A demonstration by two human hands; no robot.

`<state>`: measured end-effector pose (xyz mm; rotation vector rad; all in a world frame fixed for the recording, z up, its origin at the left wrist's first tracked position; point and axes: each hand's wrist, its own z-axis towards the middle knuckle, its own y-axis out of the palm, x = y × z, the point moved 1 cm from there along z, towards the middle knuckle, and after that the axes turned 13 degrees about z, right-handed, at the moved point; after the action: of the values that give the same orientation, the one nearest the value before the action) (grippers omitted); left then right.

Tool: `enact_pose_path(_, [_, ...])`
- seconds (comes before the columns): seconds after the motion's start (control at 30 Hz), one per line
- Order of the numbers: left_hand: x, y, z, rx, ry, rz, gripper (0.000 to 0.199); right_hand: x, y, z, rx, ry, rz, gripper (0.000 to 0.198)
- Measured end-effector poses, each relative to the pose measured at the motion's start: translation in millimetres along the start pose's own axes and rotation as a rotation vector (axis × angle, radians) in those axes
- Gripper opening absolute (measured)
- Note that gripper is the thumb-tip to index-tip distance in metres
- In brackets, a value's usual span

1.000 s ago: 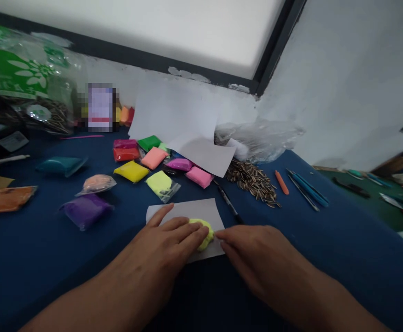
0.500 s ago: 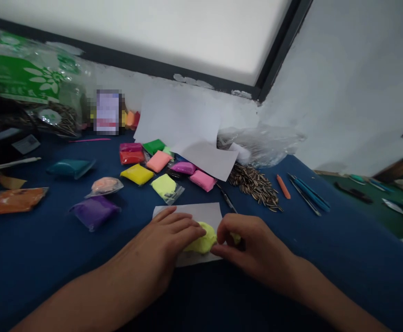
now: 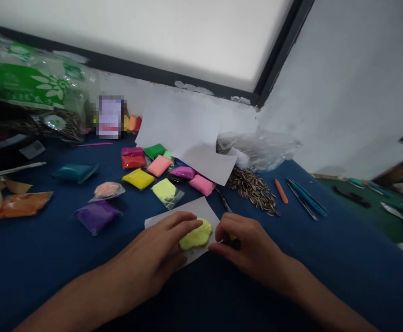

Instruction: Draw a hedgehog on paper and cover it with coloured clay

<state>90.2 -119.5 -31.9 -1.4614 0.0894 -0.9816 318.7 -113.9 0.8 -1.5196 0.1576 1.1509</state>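
Observation:
A flattened lump of yellow-green modelling clay (image 3: 197, 236) lies on a sheet of white paper (image 3: 183, 208) in front of me. My left hand (image 3: 163, 246) rests over the left side of the lump, fingers stretched out, with the thumb by the paper's lower edge. To the right of the clay, my right hand (image 3: 241, 242) is curled, thumb and forefinger close together by the paper's right edge. A small bit of yellow clay (image 3: 234, 237) shows inside its fingers, mostly hidden. An opened packet of yellow-green clay (image 3: 165, 191) lies just beyond the paper.
Several clay packets, including a yellow one (image 3: 138, 179) and a purple one (image 3: 98, 216), lie on the blue table (image 3: 42, 258). Sunflower seeds (image 3: 253, 189), a black pen (image 3: 224, 202), an orange stick (image 3: 281, 191) and blue tweezers (image 3: 307, 198) are at the right.
The white paper has turned anticlockwise, and the clay lump has shifted slightly left with it. My left hand has moved a little left, uncovering more clay. The right hand stays curled.

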Motion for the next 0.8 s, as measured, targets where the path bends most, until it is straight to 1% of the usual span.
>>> enact_pose_path(0.07, [-2.7, -2.8, -1.0, -0.01, 0.009, 0.003, 0.062, -1.4, -2.6, -0.3, -0.029, -0.024, 0.003, 0.016])
enact_pose_path(0.13, [-5.3, -6.6, -2.7, -0.007, 0.019, 0.031, 0.065, -2.5, -7.4, -0.8, -0.029, -0.037, -0.034, 0.013])
enact_pose_path(0.23, [-8.6, -10.1, -5.6, 0.009, 0.012, 0.105, 0.064, -3.0, -18.2, -1.8, -0.035, 0.036, -0.169, 0.015])
enact_pose_path(0.3, [-9.1, -9.3, -7.1, 0.018, 0.007, 0.146, 0.06, -4.1, -23.6, -2.8, -0.105, 0.061, -0.258, 0.019])
enact_pose_path(0.33, [-8.7, -8.2, -7.3, 0.032, 0.011, 0.161, 0.058, -5.0, -24.8, -3.2, -0.146, 0.05, -0.309, 0.019])
enact_pose_path(0.43, [-5.5, -4.1, -6.3, 0.034, 0.085, 0.194, 0.051, -7.7, -20.7, -3.0, -0.238, -0.032, -0.503, 0.011])
enact_pose_path(0.5, [-3.8, -2.1, -5.4, 0.004, 0.123, 0.204, 0.05, -8.8, -14.2, -2.2, -0.264, -0.101, -0.622, 0.016])
enact_pose_path(0.57, [-3.7, -1.2, -5.9, -0.001, 0.112, 0.209, 0.052, -10.5, -8.4, -1.9, -0.281, -0.156, -0.674, 0.02])
enact_pose_path(0.6, [-4.0, -1.2, -6.8, 0.008, 0.098, 0.207, 0.055, -12.2, -6.5, -2.3, -0.29, -0.167, -0.667, 0.02])
enact_pose_path(0.67, [-5.0, -1.7, -9.5, 0.032, 0.073, 0.196, 0.061, -17.6, -5.1, -4.2, -0.312, -0.139, -0.61, 0.019])
enact_pose_path(0.8, [-6.5, -4.1, -13.9, -0.004, 0.042, 0.176, 0.062, -28.2, -5.6, -10.7, -0.383, -0.051, -0.331, 0.015])
